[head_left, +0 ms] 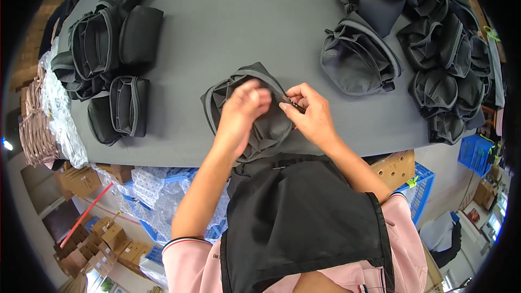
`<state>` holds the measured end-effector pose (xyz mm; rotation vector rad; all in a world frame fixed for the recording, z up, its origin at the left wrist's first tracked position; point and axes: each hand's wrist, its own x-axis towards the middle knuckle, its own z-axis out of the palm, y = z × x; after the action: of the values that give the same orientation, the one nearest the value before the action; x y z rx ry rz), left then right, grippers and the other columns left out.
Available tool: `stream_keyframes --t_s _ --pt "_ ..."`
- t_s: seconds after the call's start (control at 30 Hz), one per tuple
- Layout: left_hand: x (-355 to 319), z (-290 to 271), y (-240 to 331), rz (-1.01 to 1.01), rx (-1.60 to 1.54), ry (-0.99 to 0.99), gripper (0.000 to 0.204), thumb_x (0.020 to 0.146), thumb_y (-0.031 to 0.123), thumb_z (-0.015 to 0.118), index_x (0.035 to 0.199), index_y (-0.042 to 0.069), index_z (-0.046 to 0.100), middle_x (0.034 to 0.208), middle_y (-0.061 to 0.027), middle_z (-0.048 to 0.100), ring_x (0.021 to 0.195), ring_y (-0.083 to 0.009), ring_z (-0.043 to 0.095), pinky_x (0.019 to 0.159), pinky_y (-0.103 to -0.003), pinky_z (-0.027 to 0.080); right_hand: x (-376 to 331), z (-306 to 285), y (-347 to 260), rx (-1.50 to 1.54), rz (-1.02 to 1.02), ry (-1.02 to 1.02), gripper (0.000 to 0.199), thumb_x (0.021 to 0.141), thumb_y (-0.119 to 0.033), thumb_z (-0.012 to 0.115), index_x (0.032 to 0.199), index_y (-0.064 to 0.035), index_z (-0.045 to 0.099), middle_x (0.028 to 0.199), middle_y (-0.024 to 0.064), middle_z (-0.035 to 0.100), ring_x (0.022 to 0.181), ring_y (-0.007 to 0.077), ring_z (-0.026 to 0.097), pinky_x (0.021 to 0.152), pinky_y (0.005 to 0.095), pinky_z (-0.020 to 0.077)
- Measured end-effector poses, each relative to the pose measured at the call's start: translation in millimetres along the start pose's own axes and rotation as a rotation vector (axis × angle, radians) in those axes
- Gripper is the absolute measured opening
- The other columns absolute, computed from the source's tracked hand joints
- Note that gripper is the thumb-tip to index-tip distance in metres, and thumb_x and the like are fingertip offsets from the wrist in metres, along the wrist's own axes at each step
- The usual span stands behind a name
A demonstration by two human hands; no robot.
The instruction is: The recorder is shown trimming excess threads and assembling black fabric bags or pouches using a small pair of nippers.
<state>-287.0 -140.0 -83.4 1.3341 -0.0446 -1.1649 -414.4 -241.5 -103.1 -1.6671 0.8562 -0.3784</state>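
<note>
An opened black zip pouch [271,130] with inner pockets lies in front of me at the table's near edge. Over its mouth is my left hand [244,109], its fingers smeared by motion, so I cannot make out whether they hold anything. At the pouch's right rim, my right hand [312,113] is closed round a small, slim dark tool [296,107]. The tool's kind is too small to tell. Part of the pouch is hidden under my hands.
Finished-looking black pouches [130,106] stand grouped at the left of the grey table [228,16]. Another open pouch [361,57] sits to the right, beside a heap of several more [434,89]. Below the near edge are blue crates [423,187] and plastic wrapping [152,184].
</note>
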Motion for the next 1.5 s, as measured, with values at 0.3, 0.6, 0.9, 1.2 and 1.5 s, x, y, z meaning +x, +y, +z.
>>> stream_keyframes --t_s 0.3,0.6,0.9,1.2,1.5 --pt "6 -22 10 -0.225 0.805 -0.265 0.042 0.086 0.023 0.062 0.113 -0.006 0.051 0.103 -0.0175 0.059 0.083 -0.0179 0.063 0.075 -0.029 0.049 39 10 -15 -0.430 -0.114 -0.130 0.026 0.076 -0.021 0.068 0.086 -0.0003 0.057 0.072 0.0098 0.060 0.065 0.0230 0.058 0.062 0.0349 0.0445" --pt "0 -15 -4 -0.202 0.451 -0.300 0.045 0.081 0.009 0.065 0.118 -0.007 0.044 0.106 -0.0141 0.054 0.094 -0.0156 0.058 0.085 -0.029 0.048 30 4 4 0.510 0.377 -0.226 0.015 0.081 -0.013 0.066 0.087 -0.0025 0.057 0.072 0.0024 0.056 0.063 0.0087 0.053 0.053 0.0208 0.0416" --pt "11 2 -14 -0.180 0.325 -0.066 0.041 0.083 0.003 0.060 0.120 -0.002 0.042 0.103 -0.0146 0.055 0.085 -0.0161 0.059 0.079 -0.029 0.049 26 -7 14 -0.085 0.008 -0.025 0.027 0.081 -0.022 0.064 0.103 -0.0077 0.057 0.088 0.0082 0.064 0.072 0.0150 0.061 0.062 0.0290 0.0471" --pt "15 6 -15 -0.080 0.514 -0.032 0.026 0.081 0.000 0.062 0.103 0.003 0.048 0.093 -0.0080 0.053 0.072 -0.0122 0.060 0.068 -0.023 0.051 9 -51 -16 -0.682 -0.409 -0.298 0.027 0.074 -0.012 0.067 0.100 -0.0092 0.059 0.080 0.0052 0.057 0.070 0.0263 0.058 0.074 0.0363 0.0478" --pt "7 8 -17 0.248 0.912 0.050 0.013 0.077 0.004 0.068 0.078 0.001 0.055 0.072 -0.0005 0.056 0.062 -0.0061 0.052 0.057 -0.023 0.044 23 -57 -9 -0.725 -0.564 -0.343 0.023 0.075 -0.013 0.068 0.096 -0.0111 0.060 0.075 0.0060 0.059 0.068 0.0272 0.060 0.076 0.0419 0.0487"
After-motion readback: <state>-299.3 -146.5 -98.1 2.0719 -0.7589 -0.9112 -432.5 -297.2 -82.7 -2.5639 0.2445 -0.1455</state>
